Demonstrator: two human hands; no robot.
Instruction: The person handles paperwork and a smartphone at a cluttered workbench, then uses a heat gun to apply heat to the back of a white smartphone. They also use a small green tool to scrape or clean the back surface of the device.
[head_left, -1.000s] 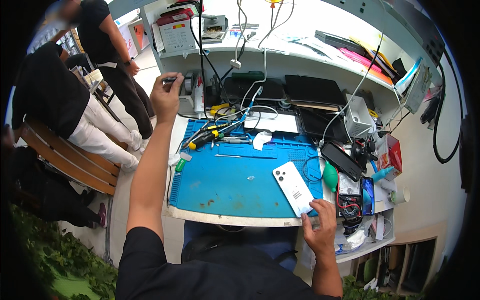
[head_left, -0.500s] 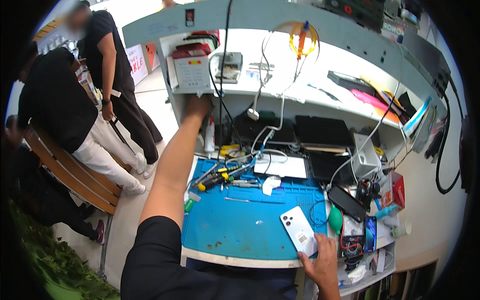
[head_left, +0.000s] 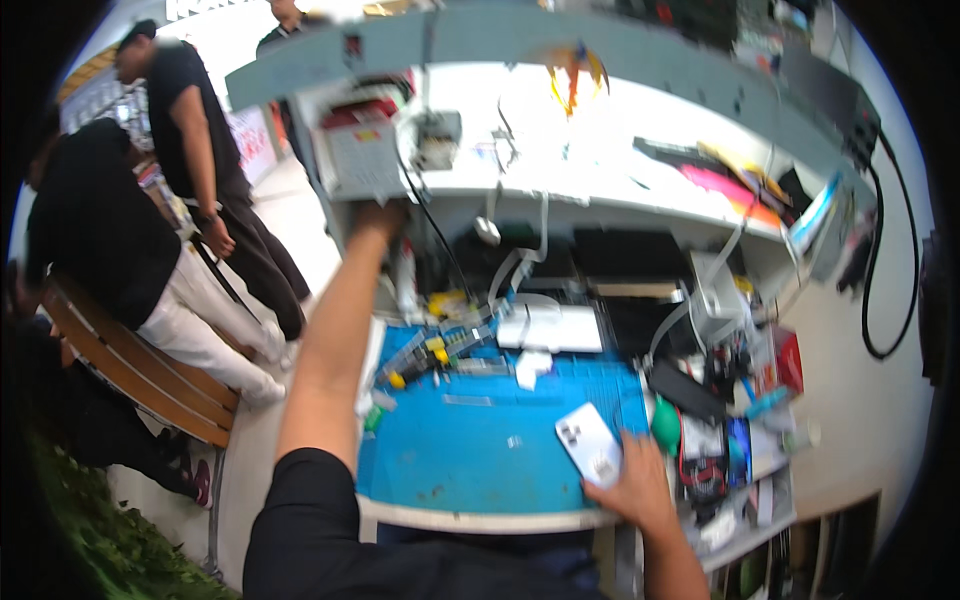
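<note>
A white smartphone (head_left: 590,444) lies back up, its camera lenses showing, at the right front of a blue repair mat (head_left: 470,445). My right hand (head_left: 637,480) grips its lower right part, thumb at the bottom end and fingers along the side. My left arm stretches far forward under the shelf. There my left hand (head_left: 378,216) is in shadow below a white box (head_left: 364,160), its fingers hidden. Screwdrivers and pliers (head_left: 425,355) lie in a heap at the mat's back left. A crumpled white tissue (head_left: 533,369) rests behind the phone.
Cables hang from the shelf (head_left: 470,187) over the bench. Right of the mat are a green air blower (head_left: 664,424), a dark phone (head_left: 688,391) and a multimeter (head_left: 703,478). People in dark shirts stand or sit by a wooden bench (head_left: 130,375) at left.
My right hand has come further over the phone's side and closed more firmly on it. The left arm stays under the shelf. The view has shifted slightly and is blurred.
</note>
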